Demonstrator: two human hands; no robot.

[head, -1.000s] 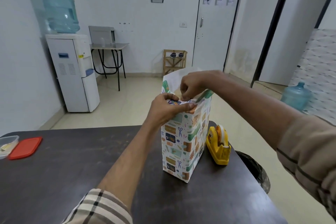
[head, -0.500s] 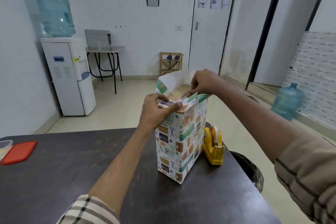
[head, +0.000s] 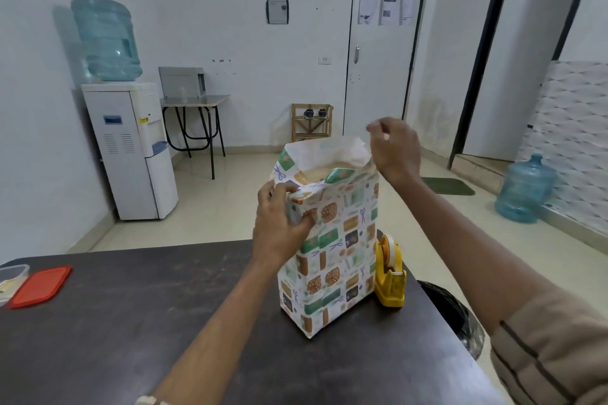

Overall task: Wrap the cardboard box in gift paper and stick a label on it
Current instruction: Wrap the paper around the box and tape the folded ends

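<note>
Brown cardboard showed at the open top of the tall cardboard box (head: 316,173), which stood upright on the dark brown table (head: 131,322), over toward its 3 o'clock end. White gift paper (head: 339,250) printed with green, orange and blue pictures covered the sides. Its loose top edges stuck up past the box, with the plain white inside showing at 12 o'clock.

The left hand (head: 279,227) was clamped on the box's upper corner at 9 o'clock. The thumb pressed on the near face and the fingers curled over the top edge onto the folded-down paper, so it was definitely grasping the box.

The right hand (head: 396,151) was up above the top corner at 3 o'clock, fingers curled in with thumb and fingertips close together. Honestly couldn't tell if it pinched anything or was just clenched on nothing.

A yellow plastic tape dispenser (head: 390,276) with a white roll sat just beside the box at 3 o'clock. Way over at 9 o'clock on the table, a flat red plastic lid (head: 41,286) lay next to a clear plastic container (head: 11,274).
</note>
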